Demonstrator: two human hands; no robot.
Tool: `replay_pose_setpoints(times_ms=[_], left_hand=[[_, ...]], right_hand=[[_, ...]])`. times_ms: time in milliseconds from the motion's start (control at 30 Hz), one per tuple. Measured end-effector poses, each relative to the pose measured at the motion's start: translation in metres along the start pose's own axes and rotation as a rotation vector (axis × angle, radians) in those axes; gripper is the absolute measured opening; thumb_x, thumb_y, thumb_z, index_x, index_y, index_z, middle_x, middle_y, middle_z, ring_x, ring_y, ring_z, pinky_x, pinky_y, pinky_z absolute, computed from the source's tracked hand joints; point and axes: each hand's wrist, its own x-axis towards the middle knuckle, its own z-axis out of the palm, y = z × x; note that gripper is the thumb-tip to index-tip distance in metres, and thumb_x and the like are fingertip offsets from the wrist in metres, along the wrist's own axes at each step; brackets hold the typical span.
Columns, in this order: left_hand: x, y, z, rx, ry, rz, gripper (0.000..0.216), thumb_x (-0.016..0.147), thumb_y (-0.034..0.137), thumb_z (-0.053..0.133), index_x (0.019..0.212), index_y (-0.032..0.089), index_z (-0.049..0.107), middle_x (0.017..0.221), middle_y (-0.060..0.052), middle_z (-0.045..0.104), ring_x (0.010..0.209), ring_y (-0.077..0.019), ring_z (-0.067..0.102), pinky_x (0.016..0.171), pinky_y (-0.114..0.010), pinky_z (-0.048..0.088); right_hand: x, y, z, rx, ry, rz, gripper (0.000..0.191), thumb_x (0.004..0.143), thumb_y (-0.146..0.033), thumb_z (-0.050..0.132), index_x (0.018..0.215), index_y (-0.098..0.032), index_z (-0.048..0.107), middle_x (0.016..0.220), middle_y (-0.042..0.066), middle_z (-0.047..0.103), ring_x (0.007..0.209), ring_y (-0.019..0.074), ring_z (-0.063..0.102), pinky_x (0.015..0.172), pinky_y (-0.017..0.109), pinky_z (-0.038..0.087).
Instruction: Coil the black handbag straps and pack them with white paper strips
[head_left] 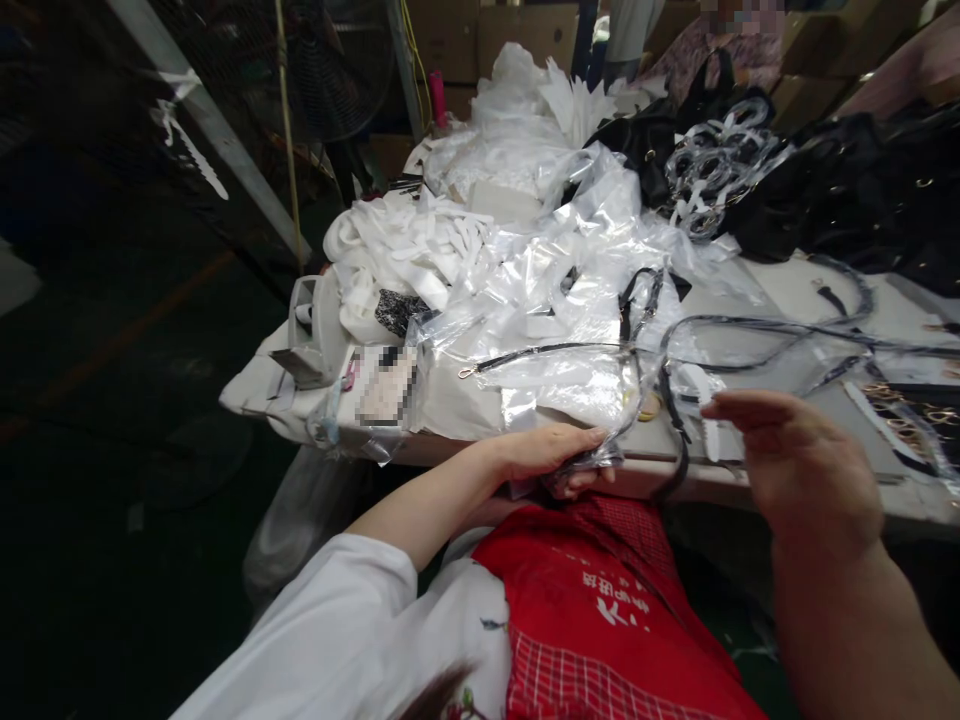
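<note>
My left hand (559, 455) is closed at the table's front edge, its fingers wrapped around a gathered part of a black bag strap (634, 405) in clear plastic wrapping. The strap runs up from this hand and loops across the table. My right hand (806, 465) is raised over the front edge to the right, its fingers stretched toward the left. Its fingertips overlap a white notched strip (703, 415); whether they touch it I cannot tell. Between the hands hangs a dark strap end (676, 440). A thin strap with a gold-coloured clasp (467, 372) lies further left.
Clear plastic wrapping (525, 290) and white strips (409, 240) are heaped on the table. Black bags (847, 190) and coiled wrapped straps (720, 160) fill the back right. A tape dispenser (315, 325) stands at the left edge. Straps with gold clasps (915, 410) lie right. Another person (731, 50) is behind.
</note>
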Motion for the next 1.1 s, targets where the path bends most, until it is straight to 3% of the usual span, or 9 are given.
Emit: replay_pose_setpoints(times_ms=[67,133,267,400,533,700,833,967,1100], left_hand=[[-0.002,-0.001,0.002,-0.068,-0.051,-0.016,0.052,0.089,0.061,0.043,0.085,0.014,0.065,0.053,0.001,0.042,0.048,-0.0120,0.045,0.048,-0.025,0.034],[-0.003,0.000,0.003,-0.086,-0.084,-0.048,0.052,0.089,0.061,0.045,0.086,0.014,0.066,0.052,0.001,0.041,0.047,-0.0118,0.042,0.047,-0.025,0.031],[-0.008,0.002,0.003,-0.020,-0.124,-0.136,0.053,0.086,0.065,0.047,0.084,0.016,0.069,0.053,0.000,0.042,0.046,-0.0113,0.037,0.046,-0.025,0.028],[-0.016,0.001,-0.001,0.018,-0.100,-0.124,0.050,0.087,0.062,0.048,0.079,0.018,0.071,0.052,-0.001,0.043,0.046,-0.0116,0.038,0.045,-0.025,0.030],[-0.018,0.001,-0.008,-0.154,-0.068,-0.079,0.049,0.088,0.057,0.048,0.081,0.013,0.069,0.047,0.001,0.039,0.045,-0.0131,0.043,0.048,-0.026,0.038],[0.000,-0.004,-0.007,-0.385,-0.087,0.099,0.051,0.092,0.053,0.040,0.088,0.010,0.066,0.053,0.000,0.045,0.048,-0.0146,0.049,0.057,-0.030,0.045],[0.014,-0.014,0.003,-0.565,-0.008,0.236,0.050,0.093,0.049,0.036,0.091,0.009,0.065,0.067,-0.005,0.056,0.065,-0.0178,0.060,0.069,-0.032,0.049],[0.015,-0.023,0.008,-0.698,0.009,0.165,0.049,0.087,0.048,0.041,0.094,0.007,0.066,0.077,-0.010,0.062,0.078,-0.0223,0.064,0.081,-0.037,0.048],[0.014,-0.031,0.009,-0.463,0.356,0.145,0.047,0.085,0.050,0.048,0.094,0.008,0.066,0.079,-0.010,0.065,0.076,-0.0202,0.062,0.080,-0.034,0.048]], right_hand=[[0.004,0.007,0.006,-0.403,-0.086,-0.253,0.027,0.084,-0.037,0.063,0.108,-0.025,0.068,0.113,0.008,0.064,0.107,0.0287,0.056,0.099,0.046,0.039],[0.007,0.019,0.014,-0.605,-0.279,-0.327,0.038,0.084,-0.037,0.063,0.119,-0.023,0.062,0.123,0.009,0.060,0.116,0.0287,0.053,0.102,0.046,0.038],[0.004,0.040,0.026,-0.514,-0.594,-0.155,0.040,0.093,-0.042,0.048,0.126,-0.021,0.057,0.125,0.010,0.061,0.116,0.0267,0.054,0.101,0.044,0.041],[-0.006,0.044,0.025,-0.524,-0.779,-0.007,0.033,0.094,-0.045,0.048,0.100,-0.021,0.069,0.094,0.007,0.069,0.088,0.0220,0.063,0.078,0.033,0.050],[-0.019,0.047,0.028,-0.546,-0.707,0.039,0.034,0.095,-0.044,0.044,0.106,-0.022,0.068,0.095,0.007,0.068,0.087,0.0223,0.062,0.079,0.034,0.050],[-0.043,0.058,0.061,-0.199,-0.447,0.182,0.046,0.098,-0.052,0.032,0.125,-0.020,0.053,0.118,0.009,0.063,0.108,0.0244,0.057,0.097,0.037,0.045],[-0.056,0.062,0.085,-0.087,-0.250,0.319,0.045,0.096,-0.057,0.031,0.110,-0.020,0.051,0.083,0.004,0.061,0.078,0.0182,0.059,0.071,0.026,0.050],[-0.054,0.063,0.080,-0.113,-0.231,0.244,0.040,0.097,-0.054,0.030,0.097,-0.020,0.051,0.077,0.003,0.058,0.070,0.0175,0.056,0.061,0.026,0.047],[-0.048,0.058,0.059,-0.355,-0.362,0.167,0.036,0.096,-0.051,0.035,0.099,-0.020,0.053,0.088,0.007,0.065,0.077,0.0210,0.061,0.069,0.030,0.048]])
